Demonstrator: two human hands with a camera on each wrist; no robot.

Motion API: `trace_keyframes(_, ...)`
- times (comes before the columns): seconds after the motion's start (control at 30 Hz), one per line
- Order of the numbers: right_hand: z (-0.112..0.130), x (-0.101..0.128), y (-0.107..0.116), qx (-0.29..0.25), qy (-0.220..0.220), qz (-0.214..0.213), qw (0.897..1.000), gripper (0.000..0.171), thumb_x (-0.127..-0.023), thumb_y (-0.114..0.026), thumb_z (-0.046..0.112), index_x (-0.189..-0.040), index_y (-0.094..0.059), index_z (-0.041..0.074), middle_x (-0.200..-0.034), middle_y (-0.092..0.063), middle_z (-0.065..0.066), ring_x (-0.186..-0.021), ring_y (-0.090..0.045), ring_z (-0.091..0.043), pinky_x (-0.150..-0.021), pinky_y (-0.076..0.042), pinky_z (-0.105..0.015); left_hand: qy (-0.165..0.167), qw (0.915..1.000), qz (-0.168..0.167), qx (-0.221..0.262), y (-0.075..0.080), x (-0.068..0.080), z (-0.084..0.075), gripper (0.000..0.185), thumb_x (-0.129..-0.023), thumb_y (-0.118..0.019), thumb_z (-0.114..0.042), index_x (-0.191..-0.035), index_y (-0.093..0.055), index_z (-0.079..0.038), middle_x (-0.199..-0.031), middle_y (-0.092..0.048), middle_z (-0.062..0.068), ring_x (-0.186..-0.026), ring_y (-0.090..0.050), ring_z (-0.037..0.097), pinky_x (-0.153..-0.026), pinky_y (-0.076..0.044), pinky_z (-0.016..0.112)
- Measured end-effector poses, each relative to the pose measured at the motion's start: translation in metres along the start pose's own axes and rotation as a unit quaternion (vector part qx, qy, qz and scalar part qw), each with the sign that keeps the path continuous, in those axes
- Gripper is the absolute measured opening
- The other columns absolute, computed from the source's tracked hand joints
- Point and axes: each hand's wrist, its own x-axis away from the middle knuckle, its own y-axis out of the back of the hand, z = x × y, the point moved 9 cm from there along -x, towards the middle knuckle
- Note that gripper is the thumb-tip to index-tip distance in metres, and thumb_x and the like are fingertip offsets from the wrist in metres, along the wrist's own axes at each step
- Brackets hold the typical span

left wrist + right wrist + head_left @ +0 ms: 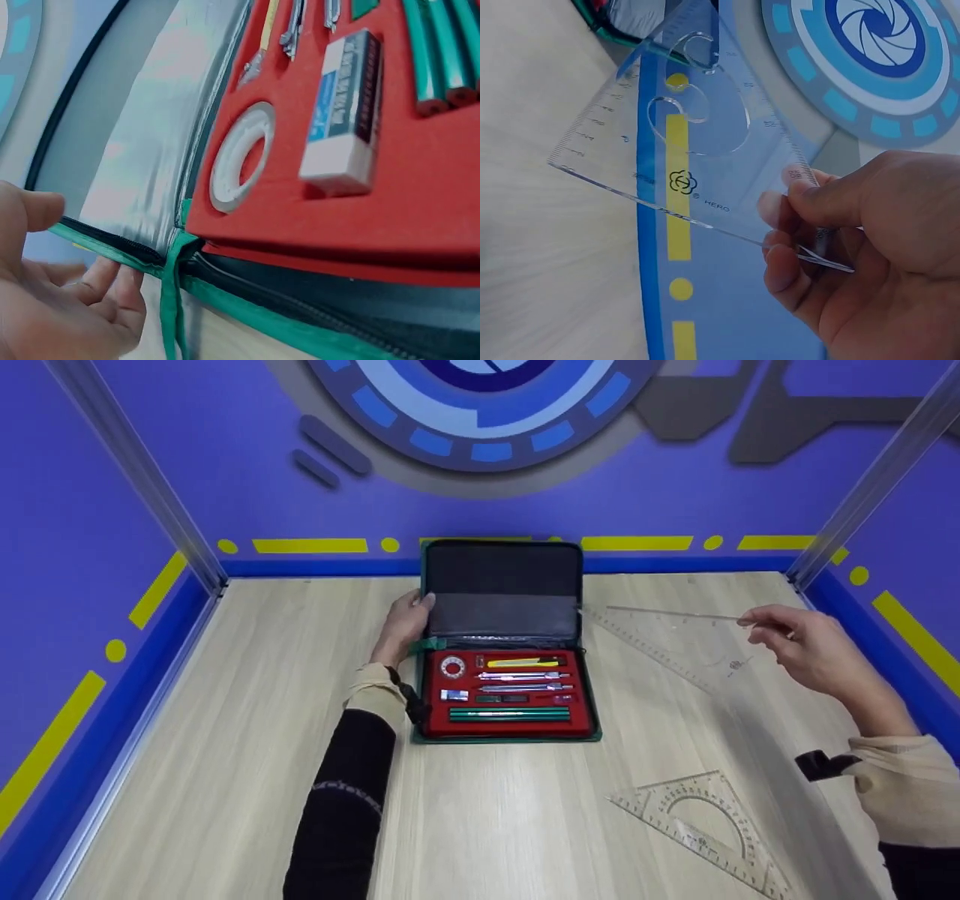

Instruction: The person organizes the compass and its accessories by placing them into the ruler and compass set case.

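A green-edged zip case (504, 617) stands unfolded near the back wall, its dark lid raised. My left hand (405, 624) grips the lid's left edge, thumb on the inner side and fingers behind. In the case, a red tray (510, 728) bears a white ring (452, 667), an eraser (341, 112), a yellow cutter (523, 662), metal drawing tools (523, 676) and green pencils (510, 714). To the right of the case, my right hand (806, 649) pinches one corner of a clear set square (705, 165). Its narrow tip reaches toward the lid's right edge.
A second clear set square (660, 814), with a protractor arc, lies on the wooden table (262, 720) at front right. Blue printed walls (495, 521) with metal corner posts (139, 472) enclose the back and sides.
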Motion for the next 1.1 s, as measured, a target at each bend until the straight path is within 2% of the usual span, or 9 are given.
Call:
trace_keyframes(0.13, 0.026, -0.018, 0.002, -0.001, 0.036, -0.027, 0.999, 0.018, -0.101, -0.061, -0.003, -0.116, -0.072, -0.003, -0.100, -0.073, -0.021, -0.073, -0.053, 0.009, -0.058, -0.045, -0.012, -0.032, 0.9994, -0.010, 0.009, 0.006, 0.005, -0.013, 0.051, -0.110, -0.044, -0.045, -0.134, -0.060, -0.003, -0.121, -0.059, 0.016, -0.109, -0.054, 0.028, -0.092, -0.040, 0.038)
trace_keyframes(0.27, 0.053, -0.041, 0.002, -0.011, 0.085, -0.062, 0.994, 0.017, -0.100, -0.062, -0.005, -0.113, -0.073, -0.003, -0.099, -0.074, -0.017, -0.071, -0.054, 0.007, -0.062, -0.044, -0.010, -0.090, 0.9953, -0.028, 0.018, 0.014, 0.008, -0.037, 0.050, -0.110, -0.043, -0.045, -0.130, -0.060, -0.003, -0.112, -0.056, 0.010, -0.100, -0.049, 0.023, -0.085, -0.037, 0.034)
trace_keyframes(0.43, 0.077, -0.065, -0.008, -0.032, 0.122, -0.079, 0.989, 0.017, -0.101, -0.060, -0.005, -0.112, -0.072, -0.002, -0.104, -0.073, -0.017, -0.080, -0.056, 0.007, -0.069, -0.045, -0.008, -0.174, 0.9827, -0.060, 0.021, 0.019, 0.013, -0.069, 0.042, -0.112, -0.042, -0.037, -0.123, -0.061, -0.002, -0.093, -0.049, 0.008, -0.082, -0.046, 0.021, -0.076, -0.035, 0.032)
trace_keyframes(0.5, 0.083, -0.073, -0.015, -0.037, 0.131, -0.083, 0.987, 0.016, -0.101, -0.060, -0.005, -0.110, -0.073, -0.002, -0.103, -0.073, -0.016, -0.081, -0.056, 0.004, -0.070, -0.045, -0.008, -0.194, 0.9780, -0.074, 0.021, 0.021, 0.014, -0.077, 0.038, -0.112, -0.043, -0.032, -0.122, -0.064, -0.001, -0.093, -0.052, 0.010, -0.081, -0.046, 0.022, -0.076, -0.037, 0.032)
trace_keyframes(0.6, 0.089, -0.084, -0.025, -0.041, 0.140, -0.097, 0.985, 0.014, -0.100, -0.062, -0.005, -0.108, -0.074, -0.002, -0.101, -0.073, -0.015, -0.079, -0.057, -0.004, -0.070, -0.044, -0.010, -0.215, 0.9726, -0.089, 0.005, 0.022, 0.015, -0.086, 0.033, -0.111, -0.048, -0.024, -0.127, -0.069, -0.004, -0.113, -0.066, 0.010, -0.098, -0.058, 0.020, -0.087, -0.045, 0.031)
trace_keyframes(0.7, 0.092, -0.094, -0.035, -0.047, 0.147, -0.114, 0.981, 0.013, -0.099, -0.064, -0.005, -0.105, -0.075, -0.002, -0.099, -0.074, -0.014, -0.079, -0.059, -0.011, -0.071, -0.043, -0.012, -0.226, 0.9691, -0.097, -0.026, 0.023, 0.013, -0.090, 0.031, -0.110, -0.052, -0.019, -0.130, -0.071, -0.004, -0.130, -0.069, 0.010, -0.116, -0.062, 0.021, -0.097, -0.048, 0.036)
trace_keyframes(0.77, 0.094, -0.100, -0.042, -0.052, 0.151, -0.124, 0.979, 0.012, -0.098, -0.065, -0.005, -0.104, -0.075, -0.003, -0.098, -0.074, -0.015, -0.080, -0.061, -0.015, -0.072, -0.043, -0.012, -0.225, 0.9681, -0.101, -0.045, 0.024, 0.011, -0.091, 0.030, -0.109, -0.054, -0.018, -0.130, -0.072, -0.006, -0.130, -0.069, 0.011, -0.119, -0.062, 0.023, -0.099, -0.049, 0.038)
trace_keyframes(0.97, 0.098, -0.117, -0.060, -0.059, 0.148, -0.130, 0.979, 0.015, -0.099, -0.063, -0.005, -0.107, -0.076, -0.003, -0.102, -0.076, -0.016, -0.080, -0.066, -0.022, -0.073, -0.042, -0.011, -0.204, 0.9722, -0.102, -0.053, 0.024, 0.008, -0.086, 0.031, -0.109, -0.054, -0.018, -0.135, -0.069, -0.009, -0.133, -0.068, 0.010, -0.119, -0.063, 0.023, -0.097, -0.051, 0.036)
trace_keyframes(1.1, 0.098, -0.125, -0.066, -0.065, 0.135, -0.126, 0.981, 0.018, -0.101, -0.060, -0.004, -0.109, -0.075, -0.002, -0.105, -0.076, -0.016, -0.084, -0.070, -0.027, -0.072, -0.042, -0.010, -0.174, 0.9789, -0.097, -0.045, 0.021, 0.006, -0.081, 0.032, -0.109, -0.054, -0.020, -0.135, -0.068, -0.008, -0.123, -0.071, 0.012, -0.108, -0.066, 0.022, -0.093, -0.052, 0.036)
